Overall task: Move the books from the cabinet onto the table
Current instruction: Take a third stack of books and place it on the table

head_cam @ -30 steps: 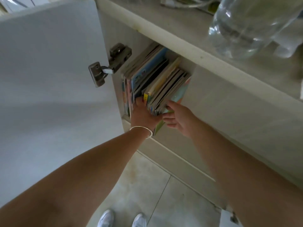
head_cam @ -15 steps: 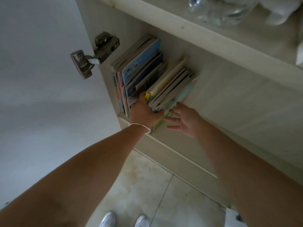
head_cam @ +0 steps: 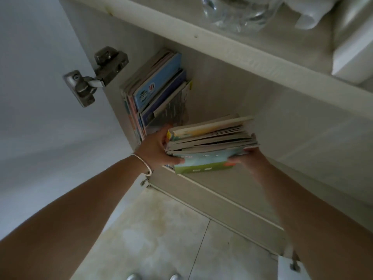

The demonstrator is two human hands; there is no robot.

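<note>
Clear glass of a jar (head_cam: 240, 13) on the cabinet (head_cam: 252, 63) top is cut off by the frame. Both hands hold a stack of books (head_cam: 210, 142) at the shelf's front. Left hand (head_cam: 155, 150) curls round its left end; right hand (head_cam: 250, 156) grips the right end, fingers mostly hidden. More books (head_cam: 155, 91) stand behind.

Free room is seen in the cabinet (head_cam: 232, 98) right of the upright books (head_cam: 155, 93); the left side is closed by the door (head_cam: 40, 98) and hinge (head_cam: 94, 75).
</note>
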